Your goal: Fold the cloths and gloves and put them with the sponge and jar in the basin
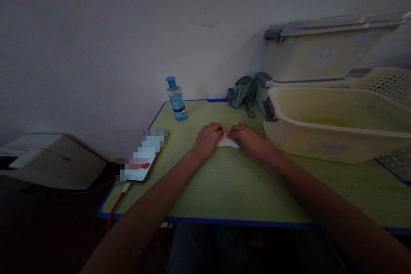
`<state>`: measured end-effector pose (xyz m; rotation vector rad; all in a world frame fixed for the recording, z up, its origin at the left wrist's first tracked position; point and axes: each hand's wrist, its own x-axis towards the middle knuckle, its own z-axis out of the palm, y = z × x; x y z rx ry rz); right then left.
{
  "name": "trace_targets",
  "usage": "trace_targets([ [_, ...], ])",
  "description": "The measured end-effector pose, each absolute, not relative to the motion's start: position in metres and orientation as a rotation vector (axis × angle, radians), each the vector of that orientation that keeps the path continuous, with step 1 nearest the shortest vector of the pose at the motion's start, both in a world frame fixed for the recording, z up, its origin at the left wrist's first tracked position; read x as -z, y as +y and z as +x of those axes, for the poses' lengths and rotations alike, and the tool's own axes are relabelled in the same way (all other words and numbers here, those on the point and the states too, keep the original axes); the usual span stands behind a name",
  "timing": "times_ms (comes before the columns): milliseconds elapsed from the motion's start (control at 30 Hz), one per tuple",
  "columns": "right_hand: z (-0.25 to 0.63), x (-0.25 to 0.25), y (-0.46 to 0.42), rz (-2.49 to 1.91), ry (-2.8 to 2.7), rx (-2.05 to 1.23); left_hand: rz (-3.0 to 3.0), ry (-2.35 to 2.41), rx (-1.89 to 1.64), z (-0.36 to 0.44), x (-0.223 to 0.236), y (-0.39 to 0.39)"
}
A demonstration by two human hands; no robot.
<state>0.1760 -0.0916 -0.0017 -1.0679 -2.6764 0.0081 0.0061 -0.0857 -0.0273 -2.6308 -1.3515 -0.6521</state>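
A small white piece [227,141], soft-looking like folded paper or cloth, lies low over the green table [221,188]. My left hand [208,138] has its fingers curled onto its left end. At the right end, the fingers of my right hand [246,138] are closed on the same piece. Both hands are close together, with a strip of white showing between them. The fingertips are partly hidden, and I cannot tell whether the piece is paper or cloth.
A blue bottle [177,100] stands at the back left. Left of my arm, a phone [144,158] lies with a red cable [114,209] plugged in. A cream plastic basket [334,137] takes up the right side, before a lidded bin [308,58]. Crumpled grey-green cloth [242,92] sits by the wall.
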Motion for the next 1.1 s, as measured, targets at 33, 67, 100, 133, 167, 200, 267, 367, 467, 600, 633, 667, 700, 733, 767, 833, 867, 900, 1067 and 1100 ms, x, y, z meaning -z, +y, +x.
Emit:
trace_targets([
  [33, 0.176, 0.001, -0.094, -1.077, -2.7, 0.01, -2.657, -1.36, 0.628, 0.005, 0.028, -0.087],
  [67, 0.176, 0.0, -0.097, -1.087, -2.717, 0.03, -2.683, -1.371, 0.615, 0.004, 0.029, -0.088],
  [100, 0.176, 0.0, -0.099, -1.098, -2.729, 0.052, -2.708, -1.382, 0.614, 0.003, 0.031, -0.09],
  [133, 0.175, 0.001, -0.101, -1.109, -2.736, 0.074, -2.729, -1.391, 0.621, 0.002, 0.032, -0.092],
  [167, 0.175, 0.002, -0.103, -1.124, -2.736, 0.095, -2.752, -1.392, 0.634, 0.0, 0.033, -0.093],
  [200, 0.174, 0.003, -0.104, -1.139, -2.732, 0.112, -2.778, -1.381, 0.649, -0.002, 0.035, -0.095],
  [267, 0.173, 0.006, -0.105, -1.182, -2.709, 0.132, -2.833, -1.349, 0.677, -0.006, 0.036, -0.098],
  [367, 0.172, 0.009, -0.105, -1.234, -2.671, 0.129, -2.895, -1.345, 0.711, -0.008, 0.036, -0.101],
  [467, 0.172, 0.011, -0.103, -1.228, -2.605, 0.053, -2.897, -1.425, 0.811, -0.006, 0.035, -0.101],
  [600, 0.174, 0.014, -0.098, -1.171, -2.42, -0.236, -2.925, -1.5, 0.977, -0.006, 0.035, -0.098],
  [633, 0.174, 0.015, -0.097, -1.162, -2.342, -0.343, -2.94, -1.518, 1.034, -0.007, 0.034, -0.098],
  [667, 0.174, 0.015, -0.095, -1.158, -2.259, -0.446, -2.956, -1.544, 1.103, -0.008, 0.034, -0.097],
  [700, 0.174, 0.016, -0.094, -1.157, -2.18, -0.535, -2.961, -1.592, 1.186, -0.009, 0.033, -0.095],
  [733, 0.174, 0.016, -0.093, -1.162, -2.112, -0.606, -2.952, -1.664, 1.28, -0.01, 0.033, -0.094],
  [767, 0.174, 0.016, -0.092, -1.171, -2.06, -0.657, -2.924, -1.754, 1.384, -0.011, 0.032, -0.093],
  [833, 0.173, 0.017, -0.09, -1.191, -1.988, -0.713, -2.827, -1.938, 1.621, -0.011, 0.03, -0.09],
  [867, 0.173, 0.018, -0.089, -1.195, -1.949, -0.743, -2.772, -2.007, 1.756, -0.011, 0.029, -0.089],
  [900, 0.172, 0.018, -0.089, -1.195, -1.909, -0.776, -2.724, -2.048, 1.897, -0.01, 0.028, -0.089],
  [1067, 0.167, 0.021, -0.087, -1.158, -1.759, -0.955, -2.646, -2.141, 2.318, -0.005, 0.026, -0.091],
  [1100, 0.167, 0.022, -0.087, -1.149, -1.739, -0.994, -2.663, -2.164, 2.331, -0.004, 0.026, -0.091],
])
